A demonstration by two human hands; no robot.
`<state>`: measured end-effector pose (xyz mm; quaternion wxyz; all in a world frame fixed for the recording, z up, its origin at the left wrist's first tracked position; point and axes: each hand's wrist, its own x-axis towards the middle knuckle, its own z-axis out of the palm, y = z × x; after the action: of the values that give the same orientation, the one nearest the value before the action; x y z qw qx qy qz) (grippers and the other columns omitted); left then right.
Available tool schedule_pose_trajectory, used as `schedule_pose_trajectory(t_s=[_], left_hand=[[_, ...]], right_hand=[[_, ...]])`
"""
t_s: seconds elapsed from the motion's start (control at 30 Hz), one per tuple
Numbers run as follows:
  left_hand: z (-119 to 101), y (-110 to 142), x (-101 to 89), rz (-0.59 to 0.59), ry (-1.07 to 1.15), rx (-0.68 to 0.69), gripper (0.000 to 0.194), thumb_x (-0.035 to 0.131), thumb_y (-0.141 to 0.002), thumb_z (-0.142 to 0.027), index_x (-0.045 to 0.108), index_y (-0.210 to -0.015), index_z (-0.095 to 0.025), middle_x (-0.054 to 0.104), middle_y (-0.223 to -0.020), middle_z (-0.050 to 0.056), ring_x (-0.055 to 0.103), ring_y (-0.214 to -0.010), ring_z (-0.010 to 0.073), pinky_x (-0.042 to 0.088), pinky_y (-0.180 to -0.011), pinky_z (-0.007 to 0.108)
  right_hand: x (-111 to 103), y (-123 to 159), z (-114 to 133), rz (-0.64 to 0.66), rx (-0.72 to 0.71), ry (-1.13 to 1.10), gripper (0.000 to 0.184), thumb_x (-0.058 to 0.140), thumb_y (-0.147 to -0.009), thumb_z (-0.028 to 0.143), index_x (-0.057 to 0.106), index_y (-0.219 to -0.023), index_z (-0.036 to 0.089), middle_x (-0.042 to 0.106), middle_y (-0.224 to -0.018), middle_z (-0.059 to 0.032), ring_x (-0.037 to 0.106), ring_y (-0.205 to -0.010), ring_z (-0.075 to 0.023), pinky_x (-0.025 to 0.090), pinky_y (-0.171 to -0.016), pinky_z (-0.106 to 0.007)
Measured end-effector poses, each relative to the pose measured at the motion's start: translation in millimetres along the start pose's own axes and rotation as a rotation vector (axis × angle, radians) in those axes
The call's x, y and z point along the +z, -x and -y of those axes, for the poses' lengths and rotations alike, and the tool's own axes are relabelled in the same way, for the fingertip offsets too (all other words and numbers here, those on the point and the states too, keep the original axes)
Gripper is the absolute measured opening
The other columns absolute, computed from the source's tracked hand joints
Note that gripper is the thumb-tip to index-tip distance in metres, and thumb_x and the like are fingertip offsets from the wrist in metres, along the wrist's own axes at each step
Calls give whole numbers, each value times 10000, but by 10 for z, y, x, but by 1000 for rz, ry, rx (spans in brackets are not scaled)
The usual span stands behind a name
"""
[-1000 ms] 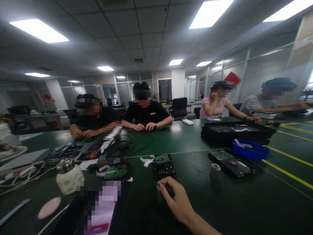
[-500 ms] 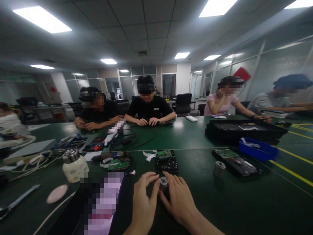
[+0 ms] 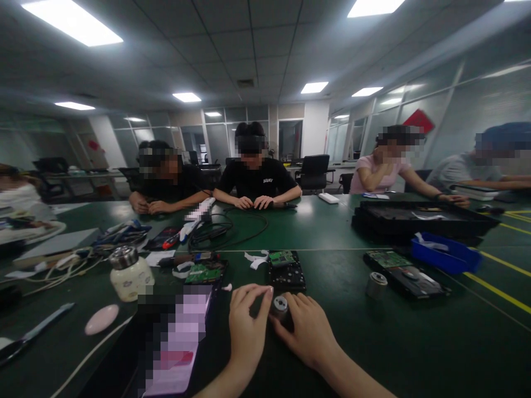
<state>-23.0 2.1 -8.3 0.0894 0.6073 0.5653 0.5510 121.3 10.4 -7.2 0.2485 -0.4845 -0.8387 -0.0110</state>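
A small silver metal cylinder (image 3: 280, 307), with a round hub and holes on its top, stands upright on the green table. My right hand (image 3: 311, 331) is closed around its right side, thumb in front and fingers behind. Just left of it, my left hand (image 3: 251, 326) has thumb and index fingertips pinched together; whatever may be between them is too small to make out. Directly beyond my hands lies a hard drive (image 3: 287, 275) with a green circuit board. A similar metal cylinder (image 3: 376, 285) stands off to the right.
More hard drives (image 3: 415, 279) lie right, beside a blue tray (image 3: 450, 257) and a large black tray (image 3: 423, 221). On the left are a phone (image 3: 178, 342), a cream bottle (image 3: 130, 276), a pink oval object (image 3: 102, 319) and cables. Several people sit across the table (image 3: 327, 237).
My left fingertips have drawn slightly away from the cylinder and pinched together. My right hand stays around it. The view has shifted a little.
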Motion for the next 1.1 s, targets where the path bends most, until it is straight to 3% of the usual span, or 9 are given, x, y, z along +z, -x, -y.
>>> schedule_pose_trajectory(t_s=[0.1,0.2,0.3,0.47,0.57,0.73,0.87,1.1], left_hand=[[140,-47,-73,-18,-128,-47,214,537,-820,-387,700,-843,-250,686,-877,41,568,-886,241,434,-803,403],[250,-91,-123,124,-301,-145,179,545,-807,-381,709,-825,-314,705,-888,25,558,-912,285,418,-735,414],[275,-113,-123,217,-411,-200,184,527,-814,-360,707,-846,-343,693,-929,23,539,-954,302,393,-730,428],[257,-119,-105,224,-428,-221,205,543,-803,-353,697,-930,-310,678,-953,48,531,-974,300,388,-757,435],[249,-119,-110,201,-364,-207,179,549,-802,-380,709,-857,-322,681,-916,33,545,-949,293,403,-770,452],[134,-63,-67,87,-52,9,204,545,-824,-377,706,-873,-261,683,-861,32,573,-888,216,438,-852,402],[10,-3,-6,166,92,72,169,554,-826,-318,706,-861,-253,690,-875,35,580,-903,208,474,-833,382],[-37,-12,17,236,168,41,162,556,-832,-298,697,-890,-243,695,-897,30,607,-894,184,498,-831,343]], right_hand=[[2,3,4,-14,18,-11,195,501,-830,378,548,-875,195,618,-823,-52,551,-769,-225,381,-703,-346],[8,6,6,-25,27,-21,198,513,-828,387,551,-870,197,613,-811,-47,549,-762,-224,378,-693,-341],[8,6,6,-35,26,-22,192,522,-825,385,555,-863,200,610,-806,-43,547,-762,-222,377,-685,-334],[-11,6,11,-34,33,-18,190,535,-820,381,560,-862,198,616,-815,-41,553,-764,-220,381,-687,-331],[-13,4,13,-38,31,-22,200,531,-822,391,570,-867,200,620,-823,-45,555,-764,-220,386,-686,-331],[-4,-1,6,-18,16,-36,179,532,-823,360,592,-868,198,625,-849,-56,552,-804,-227,394,-714,-336],[10,4,-1,-3,12,-47,165,535,-806,306,592,-907,189,620,-871,-63,543,-829,-226,395,-740,-336],[21,-3,-6,12,23,-63,140,521,-788,261,578,-891,186,611,-883,-63,532,-833,-223,394,-757,-340]])
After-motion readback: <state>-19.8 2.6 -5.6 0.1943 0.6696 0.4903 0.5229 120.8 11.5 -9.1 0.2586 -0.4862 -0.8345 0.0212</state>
